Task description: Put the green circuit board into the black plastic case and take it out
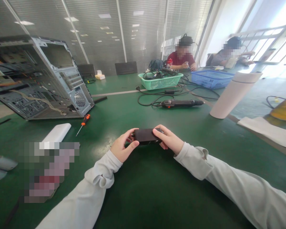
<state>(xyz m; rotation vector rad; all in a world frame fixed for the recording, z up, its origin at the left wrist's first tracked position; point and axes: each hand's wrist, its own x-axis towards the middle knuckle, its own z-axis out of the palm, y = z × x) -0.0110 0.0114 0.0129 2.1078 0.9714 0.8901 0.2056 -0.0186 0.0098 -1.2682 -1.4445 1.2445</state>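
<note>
A small black rectangular box (145, 135) is held just above the green table (143, 190), one hand at each end. My left hand (122, 147) pinches its left end with thumb and fingers. At the right end, my right hand (168, 139) wraps its fingers over the top. Both arms wear light grey sleeves. What kind of device the black box is cannot be told.
An open computer case (38, 79) lies at the left, an orange-handled screwdriver (84, 122) beside it. A white flat object (57, 132) lies nearer. Behind are an electric screwdriver with cable (181, 103), a white cylinder (231, 95), green basket (160, 81), blue basket (211, 79) and two seated people.
</note>
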